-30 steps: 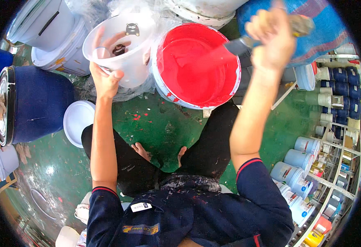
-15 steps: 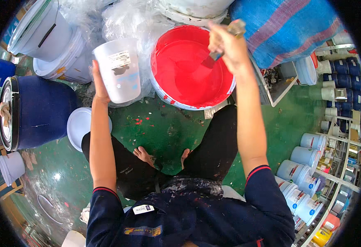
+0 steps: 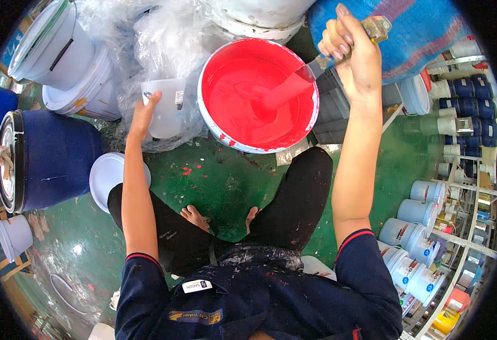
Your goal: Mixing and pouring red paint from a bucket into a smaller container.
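Observation:
A wide bucket of red paint (image 3: 234,85) stands in front of my knees. My right hand (image 3: 359,68), raised at the bucket's right, is closed round a mixing spatula (image 3: 311,70). Its flat blade slants down to the left into the paint, its lower part coated red, and the stained handle end sticks out above my fist. My left hand (image 3: 142,120) grips a translucent plastic container (image 3: 168,113) by its left side. That container is upright, left of the bucket and in front of crumpled clear plastic sheeting (image 3: 169,42); its inside cannot be made out.
At the left are lidded white buckets (image 3: 53,51), a dark blue drum (image 3: 61,158) and a round white lid (image 3: 104,175). A blue woven sack (image 3: 413,34) bulges at the far right, beside a grey crate (image 3: 330,107). Shelves with several pails (image 3: 401,235) line the right.
My right hand has moved right and up; the spatula's long red-coated blade now shows more. My left hand has lowered the container away from me.

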Motion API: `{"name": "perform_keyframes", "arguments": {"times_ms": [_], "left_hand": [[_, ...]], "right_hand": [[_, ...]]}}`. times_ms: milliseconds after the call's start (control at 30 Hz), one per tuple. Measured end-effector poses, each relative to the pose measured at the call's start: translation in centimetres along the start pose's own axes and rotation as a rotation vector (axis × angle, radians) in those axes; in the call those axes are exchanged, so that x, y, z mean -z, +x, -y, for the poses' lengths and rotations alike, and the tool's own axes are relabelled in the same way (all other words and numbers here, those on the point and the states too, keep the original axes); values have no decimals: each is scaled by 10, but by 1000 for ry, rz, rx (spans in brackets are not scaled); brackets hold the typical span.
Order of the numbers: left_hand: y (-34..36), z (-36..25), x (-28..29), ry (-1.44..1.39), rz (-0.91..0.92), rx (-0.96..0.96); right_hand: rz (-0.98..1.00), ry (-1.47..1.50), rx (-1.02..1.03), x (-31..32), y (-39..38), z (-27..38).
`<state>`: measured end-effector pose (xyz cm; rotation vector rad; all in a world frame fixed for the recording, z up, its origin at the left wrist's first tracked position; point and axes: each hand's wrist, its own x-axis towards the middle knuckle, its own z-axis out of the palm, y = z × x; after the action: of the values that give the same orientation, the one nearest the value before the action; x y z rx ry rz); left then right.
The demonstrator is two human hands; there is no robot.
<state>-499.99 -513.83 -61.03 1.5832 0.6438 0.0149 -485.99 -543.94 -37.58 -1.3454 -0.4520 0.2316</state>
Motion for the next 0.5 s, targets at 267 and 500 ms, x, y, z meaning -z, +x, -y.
{"name": "perform_keyframes", "arguments": {"times_ms": [267,500], "left_hand": [[3,33,16,334,39,28],[-17,52,11,744,210,74]], "right_hand": [[18,-44,-31,-3,3,-12],[87,-74,3,-7,8,-13]]}}
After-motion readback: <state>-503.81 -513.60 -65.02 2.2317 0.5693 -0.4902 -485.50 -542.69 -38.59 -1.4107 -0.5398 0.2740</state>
